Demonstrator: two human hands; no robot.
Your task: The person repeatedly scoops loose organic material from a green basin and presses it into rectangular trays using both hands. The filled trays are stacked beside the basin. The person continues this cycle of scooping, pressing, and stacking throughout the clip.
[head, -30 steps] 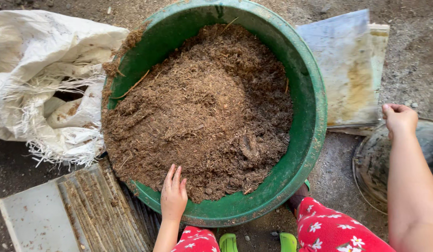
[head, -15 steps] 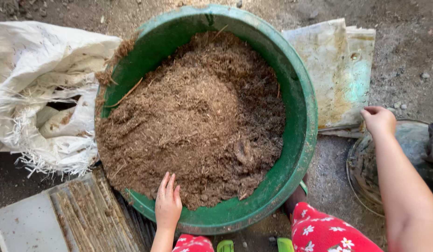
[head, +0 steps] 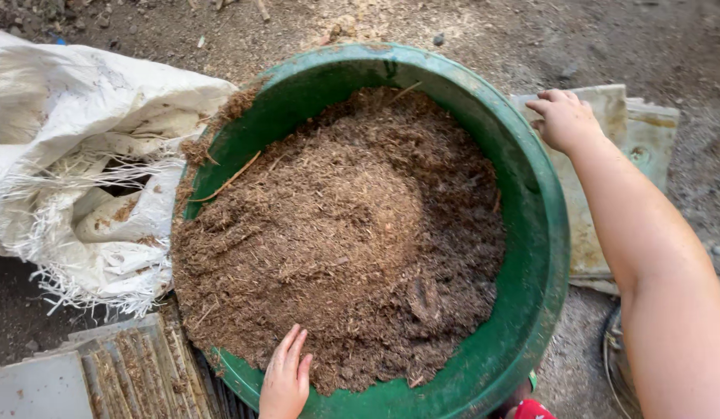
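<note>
A large round green tub (head: 542,256) sits on the ground, heaped with brown fibrous material (head: 336,233) like shredded husk. My left hand (head: 286,378) rests flat on the near edge of the heap, fingers together and pointing away from me. My right hand (head: 563,118) hovers over the tub's far right rim, fingers loosely curled, holding nothing. Whether it touches the rim I cannot tell. My right forearm crosses the right side of the view.
A torn white woven sack (head: 72,155) lies against the tub's left side. A flat pale sheet (head: 639,132) lies on the dirt to the right. A ribbed grey board (head: 119,372) is at lower left. A round dark lid edge (head: 612,365) shows at lower right.
My right hand has moved from the dark round object on the right up to the tub's far right rim. The view has closed in on the tub. My left hand stays on the heap.
</note>
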